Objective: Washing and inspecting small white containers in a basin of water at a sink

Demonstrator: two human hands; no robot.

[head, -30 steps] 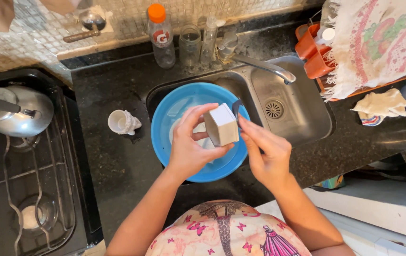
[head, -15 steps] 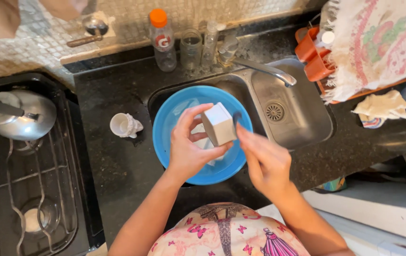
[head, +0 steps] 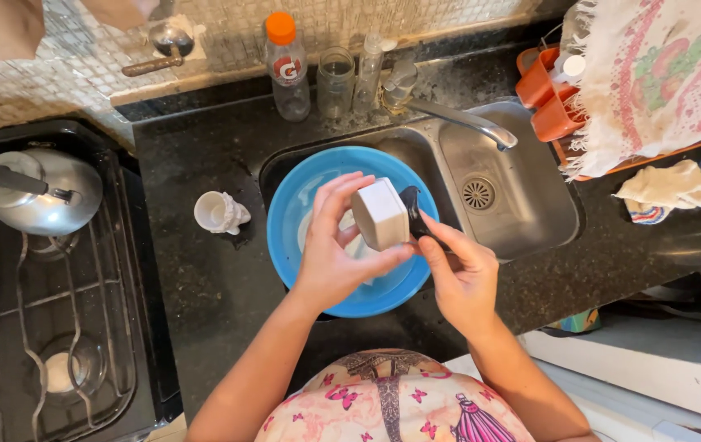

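The left hand (head: 330, 254) covers the near faces of the white angular cup (head: 380, 214), so its inside cannot be seen. Behind that cup, a dark object (head: 412, 214) pinched by the right hand (head: 461, 274) shows only in part; its kind is unclear. Under both hands, the middle of the blue basin (head: 317, 176) is hidden. Far right of the right hand, the patterned cloth (head: 661, 74) runs off the edge.

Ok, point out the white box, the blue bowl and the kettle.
White box (head: 380, 214), head view, its flat top face.
Blue bowl (head: 301, 184), head view, its bare upper left rim.
Kettle (head: 43, 196), head view, its shiny lid.
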